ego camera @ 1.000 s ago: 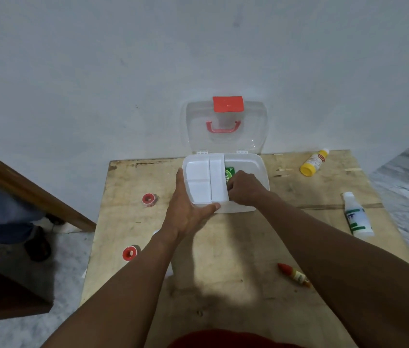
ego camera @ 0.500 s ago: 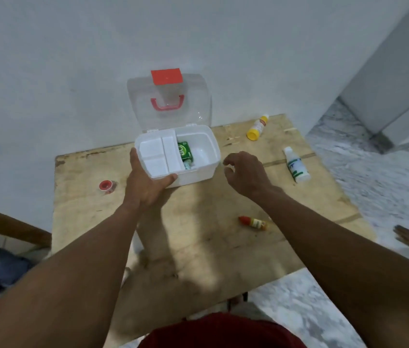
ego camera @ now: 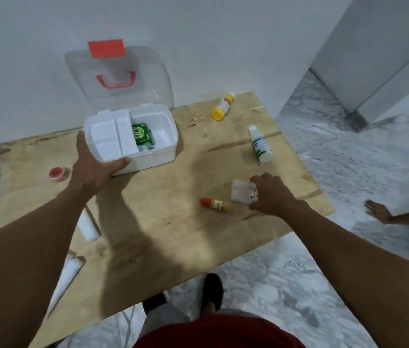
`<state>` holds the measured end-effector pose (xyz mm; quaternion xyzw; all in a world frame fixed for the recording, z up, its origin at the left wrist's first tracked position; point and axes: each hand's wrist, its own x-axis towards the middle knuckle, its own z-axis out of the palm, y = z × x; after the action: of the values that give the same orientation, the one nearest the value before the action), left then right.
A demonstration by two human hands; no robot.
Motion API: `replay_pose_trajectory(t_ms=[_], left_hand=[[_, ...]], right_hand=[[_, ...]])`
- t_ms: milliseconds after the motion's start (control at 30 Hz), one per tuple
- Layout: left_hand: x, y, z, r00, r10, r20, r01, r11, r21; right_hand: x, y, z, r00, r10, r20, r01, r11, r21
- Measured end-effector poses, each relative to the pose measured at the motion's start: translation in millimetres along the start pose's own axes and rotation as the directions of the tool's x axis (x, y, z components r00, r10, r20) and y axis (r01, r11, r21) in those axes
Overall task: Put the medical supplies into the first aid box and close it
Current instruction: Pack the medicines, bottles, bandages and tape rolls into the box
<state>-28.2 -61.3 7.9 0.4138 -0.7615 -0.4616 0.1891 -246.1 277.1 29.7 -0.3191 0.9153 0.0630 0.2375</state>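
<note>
The white first aid box [ego camera: 163,156] stands open at the back of the wooden table [ego camera: 173,234], its clear lid [ego camera: 123,64] with a red latch upright against the wall. Inside are a white divider tray [ego camera: 108,136] and a green carton [ego camera: 142,133]. My left hand [ego camera: 93,167] grips the box's front-left corner. My right hand [ego camera: 272,197] is near the table's right edge, fingers curled on a small white packet [ego camera: 240,194]. Loose on the table lie a red-capped tube [ego camera: 214,204], a white bottle [ego camera: 260,144], a yellow-capped bottle [ego camera: 222,108] and a red tape roll [ego camera: 56,173].
A white object [ego camera: 89,227] lies partly hidden under my left forearm. Another person's hand [ego camera: 376,212] rests on the marble floor to the right of the table. The wall stands directly behind the box.
My right hand left the box and swung right and toward me to the white packet. The view turned right. My left hand kept its grip on the box.
</note>
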Motion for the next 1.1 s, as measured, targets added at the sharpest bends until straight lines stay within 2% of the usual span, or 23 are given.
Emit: replay_pose_trajectory(t_ms=[133,367,500,833,967,1100], left_hand=[[1.2,-1.5,-0.5,0.999,0.037,-0.010,-0.037,0.999,0.000],[3.2,-0.8,-0.4,0.998,0.062,-0.010,-0.062,0.998,0.005],[6.1,-0.9,-3.7,0.998,0.070,0.003,-0.070,0.998,-0.006],[-2.4,5.6,-5.7,1.000,0.002,0.011,-0.001,0.996,-0.092],[-6.9,9.4,-5.6,1.000,0.030,-0.007,-0.030,0.991,-0.133],[-7.3,10.7,-6.1,0.999,0.040,0.002,-0.039,0.985,-0.167]], right_hand=[[7.2,17.8,7.2,0.999,-0.038,0.015,0.038,0.999,-0.029],[16.1,23.6,9.1,0.991,-0.119,-0.060,0.121,0.992,0.032],[19.4,10.9,-5.5,0.989,-0.111,-0.099,0.119,0.990,0.073],[29.9,-95.2,-97.2,0.944,-0.129,-0.304,0.182,0.972,0.152],[46.4,-144.6,-120.0,0.939,-0.140,-0.314,0.194,0.970,0.149],[58.8,-178.0,-128.8,0.937,-0.178,-0.299,0.204,0.977,0.058]])
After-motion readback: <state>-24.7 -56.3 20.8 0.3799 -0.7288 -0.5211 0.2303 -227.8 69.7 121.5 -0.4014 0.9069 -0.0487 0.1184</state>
